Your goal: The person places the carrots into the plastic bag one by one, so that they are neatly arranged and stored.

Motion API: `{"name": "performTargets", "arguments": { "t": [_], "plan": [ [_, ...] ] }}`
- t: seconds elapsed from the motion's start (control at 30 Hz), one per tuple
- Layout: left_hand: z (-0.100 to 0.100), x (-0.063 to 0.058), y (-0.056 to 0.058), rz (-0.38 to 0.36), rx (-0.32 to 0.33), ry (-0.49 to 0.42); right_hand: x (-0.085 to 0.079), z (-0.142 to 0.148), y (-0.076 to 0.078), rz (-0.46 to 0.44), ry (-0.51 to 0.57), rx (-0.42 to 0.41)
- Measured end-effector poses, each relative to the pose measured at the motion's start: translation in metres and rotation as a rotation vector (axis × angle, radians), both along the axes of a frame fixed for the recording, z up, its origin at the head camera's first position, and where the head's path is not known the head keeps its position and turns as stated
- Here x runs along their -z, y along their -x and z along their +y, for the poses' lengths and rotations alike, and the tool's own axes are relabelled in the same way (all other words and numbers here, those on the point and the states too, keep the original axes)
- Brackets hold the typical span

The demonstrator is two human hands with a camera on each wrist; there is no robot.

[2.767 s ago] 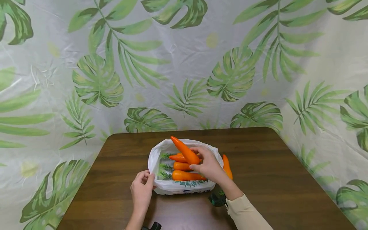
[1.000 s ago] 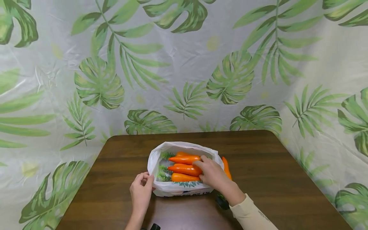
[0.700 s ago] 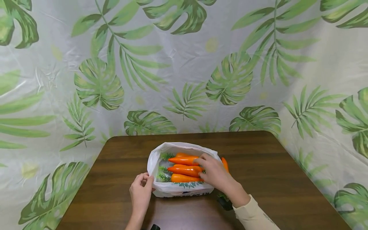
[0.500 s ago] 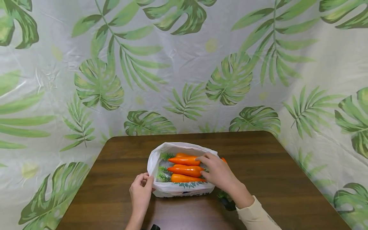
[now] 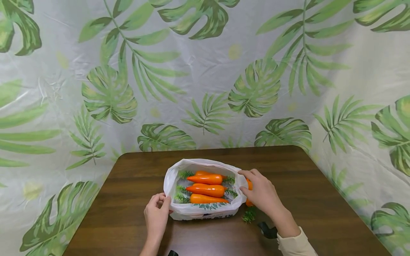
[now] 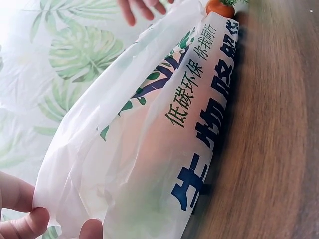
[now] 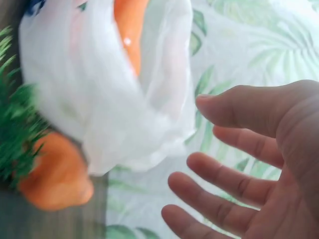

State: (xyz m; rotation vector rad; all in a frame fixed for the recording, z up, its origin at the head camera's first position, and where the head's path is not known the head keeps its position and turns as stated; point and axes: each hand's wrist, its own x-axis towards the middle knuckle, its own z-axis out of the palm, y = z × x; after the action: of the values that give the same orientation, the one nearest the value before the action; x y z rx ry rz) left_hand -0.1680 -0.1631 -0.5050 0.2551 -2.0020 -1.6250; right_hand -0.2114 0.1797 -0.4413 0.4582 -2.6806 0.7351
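Note:
A white plastic bag [image 5: 217, 213] with dark and green print lies on the table, its mouth held wide. Several orange carrots [image 5: 206, 190] with green tops lie side by side inside it. At the bag's left rim my left hand [image 5: 156, 213] pinches the plastic between thumb and fingers, as the left wrist view also shows. My right hand [image 5: 262, 192] is at the bag's right edge, its fingers spread and holding nothing in the right wrist view. Beneath it, outside the bag, another carrot [image 5: 249, 202] lies on the table, partly hidden by the hand.
The brown wooden table [image 5: 134, 185] has rounded far corners. Behind it hangs a leaf-patterned sheet [image 5: 205, 71]. A black wrist device [image 5: 267, 230] shows at my right wrist, and another dark piece [image 5: 173, 253] shows at the bottom edge.
My right hand lowered a carrot into the bag, let go of it, and moved right, out over the bag's edge toward the carrot outside. My left hand stayed on the rim.

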Motion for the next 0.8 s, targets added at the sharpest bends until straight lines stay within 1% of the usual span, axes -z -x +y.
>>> {"name": "performTargets", "arguments": {
  "t": [0.13, 0.3, 0.57, 0.8],
  "plan": [
    [-0.001, 0.000, 0.000, -0.001, -0.009, 0.002, 0.011, 0.010, 0.002, -0.047, 0.008, 0.064],
    [-0.001, 0.001, 0.000, -0.007, -0.023, 0.043, 0.025, 0.017, 0.004, -0.115, 0.015, 0.119],
    [-0.002, 0.004, 0.002, -0.001, -0.038, 0.105, 0.042, 0.021, 0.010, -0.164, 0.029, 0.173],
    [-0.002, 0.003, 0.001, -0.021, -0.040, 0.166, 0.054, 0.022, 0.015, -0.200, 0.050, 0.200]
  ]
}}
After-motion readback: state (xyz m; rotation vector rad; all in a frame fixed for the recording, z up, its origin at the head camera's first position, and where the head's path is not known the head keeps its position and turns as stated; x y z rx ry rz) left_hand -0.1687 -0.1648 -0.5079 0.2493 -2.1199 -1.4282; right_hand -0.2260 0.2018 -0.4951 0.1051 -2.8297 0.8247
